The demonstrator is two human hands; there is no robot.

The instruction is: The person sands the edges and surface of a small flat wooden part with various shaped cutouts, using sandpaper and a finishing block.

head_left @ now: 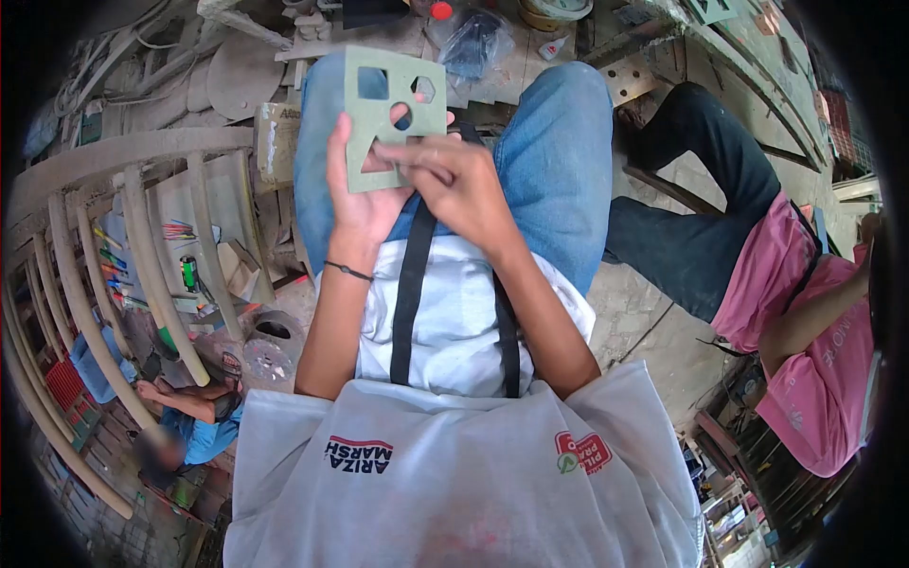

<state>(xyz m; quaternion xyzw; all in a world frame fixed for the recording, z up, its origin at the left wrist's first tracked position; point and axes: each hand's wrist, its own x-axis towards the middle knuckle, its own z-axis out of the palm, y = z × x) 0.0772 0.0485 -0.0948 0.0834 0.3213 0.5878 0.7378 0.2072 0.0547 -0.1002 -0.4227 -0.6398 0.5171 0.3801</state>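
A pale green flat board (374, 114) with square, hexagonal, round and triangular cut-outs stands tilted above my lap. My left hand (365, 204) grips it from behind and below, thumb along the left edge. Across the lower front lies my right hand (456, 180), its fingers bent and drawn together at the triangular cut-out. Those fingertips are slightly blurred, and anything small between them cannot be made out. Beneath the board are my knees in blue jeans (559, 133).
On my left runs a curved slatted wooden rail (147, 237), with a green cylinder (188, 273) and colored pens (175, 230) behind it. One person in pink (757, 275) sits close on my right. Another person in blue (204, 435) is at lower left. A plastic bag (473, 43) lies ahead.
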